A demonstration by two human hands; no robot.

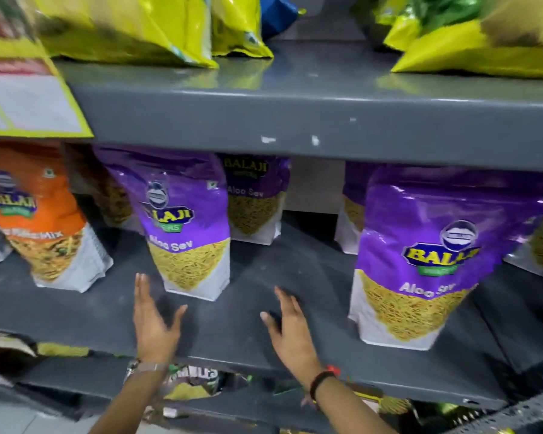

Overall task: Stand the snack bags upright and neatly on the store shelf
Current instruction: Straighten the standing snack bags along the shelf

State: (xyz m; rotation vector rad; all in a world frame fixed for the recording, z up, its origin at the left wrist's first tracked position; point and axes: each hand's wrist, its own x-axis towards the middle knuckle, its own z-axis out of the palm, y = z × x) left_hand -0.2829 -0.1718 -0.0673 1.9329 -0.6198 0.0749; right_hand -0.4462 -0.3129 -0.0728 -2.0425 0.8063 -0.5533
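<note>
Head view: left hand & right hand both flat, fingers spread, holding nothing, over the bare grey shelf just below the middle purple Aloo Sev bag. Looks between bags; next prob. cup that one w/ both palms, square it. Bags sealed, yellow sev showing; right purple bag stands fwd, orange mix bag leans.

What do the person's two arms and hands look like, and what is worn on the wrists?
Both forearms are bare, with no sleeves or gloves in view. The left hand has a silver metal bracelet at its wrist. The right hand has a dark band with a red thread at its wrist. No rings are discernible.
</note>
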